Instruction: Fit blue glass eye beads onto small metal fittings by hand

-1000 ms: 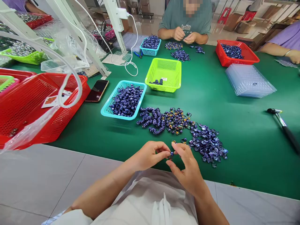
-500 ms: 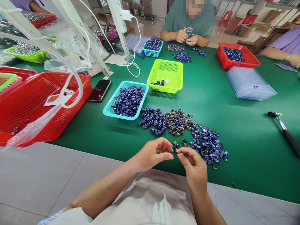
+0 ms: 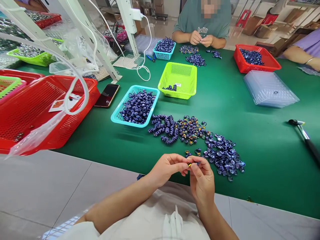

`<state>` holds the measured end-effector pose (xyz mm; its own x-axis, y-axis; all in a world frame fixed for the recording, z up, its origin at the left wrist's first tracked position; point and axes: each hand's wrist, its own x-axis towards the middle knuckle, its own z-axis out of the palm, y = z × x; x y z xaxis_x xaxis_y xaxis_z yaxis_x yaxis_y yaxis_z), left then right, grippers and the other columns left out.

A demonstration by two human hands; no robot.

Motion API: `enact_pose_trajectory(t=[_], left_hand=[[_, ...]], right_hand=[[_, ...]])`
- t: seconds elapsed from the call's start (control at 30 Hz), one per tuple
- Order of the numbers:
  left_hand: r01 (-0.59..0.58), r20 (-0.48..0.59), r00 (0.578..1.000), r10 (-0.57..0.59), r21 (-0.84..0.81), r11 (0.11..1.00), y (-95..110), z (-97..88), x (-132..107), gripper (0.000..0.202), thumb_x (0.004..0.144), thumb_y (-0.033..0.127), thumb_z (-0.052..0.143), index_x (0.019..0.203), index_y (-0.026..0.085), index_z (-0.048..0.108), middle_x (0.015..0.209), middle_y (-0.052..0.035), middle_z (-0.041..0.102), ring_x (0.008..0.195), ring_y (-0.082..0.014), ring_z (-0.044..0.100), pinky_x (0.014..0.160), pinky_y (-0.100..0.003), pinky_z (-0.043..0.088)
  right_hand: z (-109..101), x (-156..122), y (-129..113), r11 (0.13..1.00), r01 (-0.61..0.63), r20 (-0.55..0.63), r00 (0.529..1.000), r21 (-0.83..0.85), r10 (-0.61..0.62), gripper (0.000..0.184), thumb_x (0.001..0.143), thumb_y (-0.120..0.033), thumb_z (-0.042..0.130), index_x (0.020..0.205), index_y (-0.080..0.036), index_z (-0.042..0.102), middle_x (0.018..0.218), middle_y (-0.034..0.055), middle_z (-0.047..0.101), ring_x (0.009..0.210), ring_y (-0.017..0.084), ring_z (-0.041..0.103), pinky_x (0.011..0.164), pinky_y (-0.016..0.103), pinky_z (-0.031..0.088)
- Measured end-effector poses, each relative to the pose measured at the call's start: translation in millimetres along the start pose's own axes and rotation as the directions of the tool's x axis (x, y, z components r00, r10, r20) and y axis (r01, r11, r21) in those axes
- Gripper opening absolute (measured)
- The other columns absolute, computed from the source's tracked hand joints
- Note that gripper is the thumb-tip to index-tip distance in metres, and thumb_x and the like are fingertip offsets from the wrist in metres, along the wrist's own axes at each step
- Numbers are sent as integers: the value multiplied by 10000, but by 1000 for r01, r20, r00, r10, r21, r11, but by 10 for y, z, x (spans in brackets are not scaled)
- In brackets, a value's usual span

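My left hand (image 3: 168, 168) and my right hand (image 3: 202, 178) meet at the near edge of the green table (image 3: 262, 140), fingertips pinched together on one small dark-blue bead piece (image 3: 193, 163). Just beyond them lies a loose pile of flat blue glass beads (image 3: 223, 156). To its left sits a heap of small ringed metal parts (image 3: 190, 128), then stacked blue strung pieces (image 3: 163, 126). A turquoise basket (image 3: 136, 106) full of blue beads stands behind those.
A lime basket (image 3: 178, 80), a phone (image 3: 107, 95) and a big red basket (image 3: 37, 111) with a plastic bag lie to the left. Clear trays (image 3: 270, 88), a red bead basket (image 3: 256, 58) and a hammer (image 3: 305, 138) are right. Another person's hands (image 3: 201, 39) work opposite.
My hands parted briefly, the right one picking up a piece near the pile, and have come together again, pinching it between both sets of fingertips.
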<state>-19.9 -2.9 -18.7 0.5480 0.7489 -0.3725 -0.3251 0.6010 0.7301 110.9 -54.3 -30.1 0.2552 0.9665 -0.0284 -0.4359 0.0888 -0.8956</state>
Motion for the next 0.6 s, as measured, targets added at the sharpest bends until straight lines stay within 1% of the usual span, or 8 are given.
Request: enact_pose_trajectory(t=[0.07,0.13,0.2,0.27,0.33,0.4,0.5,0.6], left_hand=[[-7,-17,1000,7,19,1000,3,-12,7,240,704,309,837,832,125,751,698,-19,710,591,-101,606,628,-246,504],[-15,-33,999,17,76,997,33,-3,3,223,711,307,822,801,123,734,673,-11,694,570,-95,587,616,-241,493],[-37,-57,997,48,180,983,77,23,-14,182,729,286,793,777,126,720,670,-10,688,570,-96,578,612,-237,484],[-103,-84,987,139,342,934,114,54,-43,121,761,249,746,774,133,716,707,-24,702,616,-114,598,631,-242,485],[-207,-56,959,277,528,823,131,74,-76,78,802,215,695,795,142,722,758,-42,720,686,-139,624,663,-253,487],[-328,51,915,400,670,666,129,73,-103,83,844,188,653,837,148,726,798,-53,727,733,-151,635,689,-261,487],[-493,221,824,521,732,470,110,35,-118,100,889,156,610,911,156,708,825,-56,725,750,-147,629,697,-260,489],[-560,286,759,586,745,363,100,-16,-111,99,902,126,593,934,162,680,828,-52,724,761,-144,621,710,-261,492]], right_hand=[[-24,-4,-17,999,-34,-8,999,-24,33,129,894,-313,673,1017,-275,670,939,27,722,733,180,683,696,381,579],[-69,0,-52,994,-23,16,1000,-109,25,176,894,-306,673,1069,-286,663,1034,40,714,910,202,673,801,379,558],[-123,17,-100,980,10,77,997,-200,5,287,888,-321,678,1170,-299,632,1153,56,676,1051,216,625,885,374,523],[-166,42,-151,962,16,137,990,-272,22,387,867,-354,699,1238,-307,598,1167,55,648,1061,216,606,908,363,506],[-185,69,-190,939,-21,152,985,-343,78,398,842,-368,728,1218,-306,612,1076,38,646,992,199,610,880,336,510],[-181,89,-213,910,-70,144,980,-410,140,303,840,-362,733,1124,-289,659,979,21,648,916,179,616,832,300,516],[-163,102,-225,888,-88,158,972,-451,176,150,879,-359,687,994,-264,695,929,17,661,862,163,623,767,267,518],[-174,106,-234,878,-66,186,967,-475,174,119,898,-344,660,972,-258,696,934,16,668,857,166,639,755,269,532]])
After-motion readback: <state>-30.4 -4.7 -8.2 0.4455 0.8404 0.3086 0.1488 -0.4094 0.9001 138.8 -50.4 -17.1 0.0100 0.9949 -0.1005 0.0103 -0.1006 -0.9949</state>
